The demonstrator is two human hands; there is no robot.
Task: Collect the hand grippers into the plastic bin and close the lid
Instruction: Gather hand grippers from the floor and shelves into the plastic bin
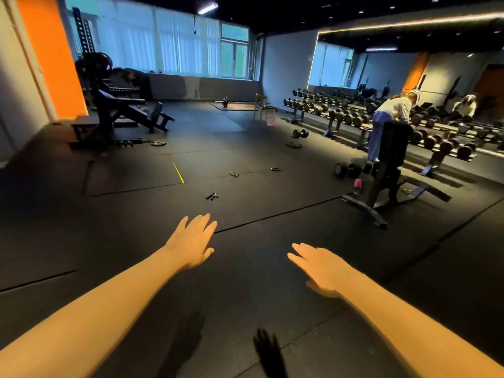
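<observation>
Three small hand grippers lie on the black gym floor ahead of me: the nearest one (212,196) in the middle, another (233,174) beyond it, and a third (275,169) farther right. My left hand (193,242) is stretched forward with straight fingers, palm down, holding nothing. My right hand (317,264) is likewise flat and empty, lower and to the right. Both hands hang in the air well short of the grippers. No plastic bin shows in this view.
A black weight bench (387,184) stands at right with dumbbells (347,169) beside it and a long dumbbell rack (341,113) behind, where a person (387,118) bends over. Another bench and rack (122,110) stand at left. Weight plates (158,143) lie on the floor.
</observation>
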